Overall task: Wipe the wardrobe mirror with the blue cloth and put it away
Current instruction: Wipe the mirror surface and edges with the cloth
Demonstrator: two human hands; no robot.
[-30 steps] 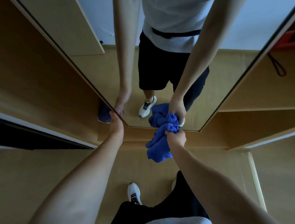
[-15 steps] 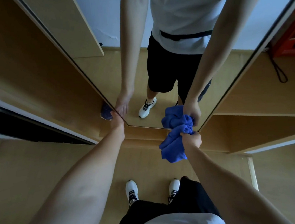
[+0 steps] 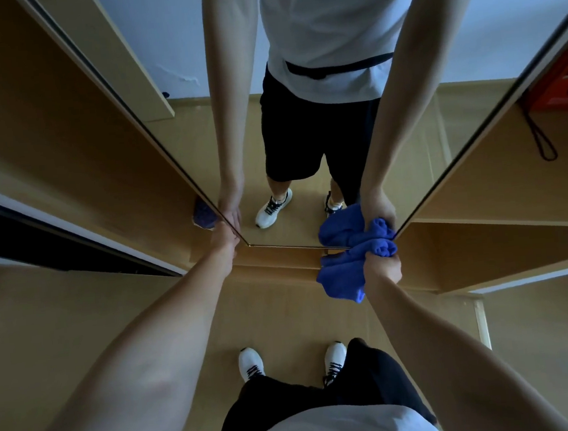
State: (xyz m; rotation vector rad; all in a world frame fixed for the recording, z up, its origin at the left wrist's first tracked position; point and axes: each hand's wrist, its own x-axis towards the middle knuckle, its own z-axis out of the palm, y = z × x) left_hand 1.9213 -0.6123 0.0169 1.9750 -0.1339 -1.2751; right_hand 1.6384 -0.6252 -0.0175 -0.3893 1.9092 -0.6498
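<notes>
R hand [image 3: 383, 265] grips bunched blue cloth [image 3: 347, 271] against mirror [image 3: 303, 138] bottom corner, approx. 4 o'clock. L hand [image 3: 224, 243] at mirror's 8 o'clock edge; grip state cannot be determined.

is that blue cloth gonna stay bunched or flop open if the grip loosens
The soft blue cloth probably flops open: its free end already hangs limp below the right hand. It looks light, and the wad seems held only by the grip.

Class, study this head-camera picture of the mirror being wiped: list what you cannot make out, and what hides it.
1. Head view: right hand fingers, buried in the bunched blue cloth.
2. Left hand fingertips, hidden past the mirror edge; grip unclear.
3. Mirror's top, cut off by the frame's upper edge.
4. Smears on the glass: too dim to tell.
</notes>
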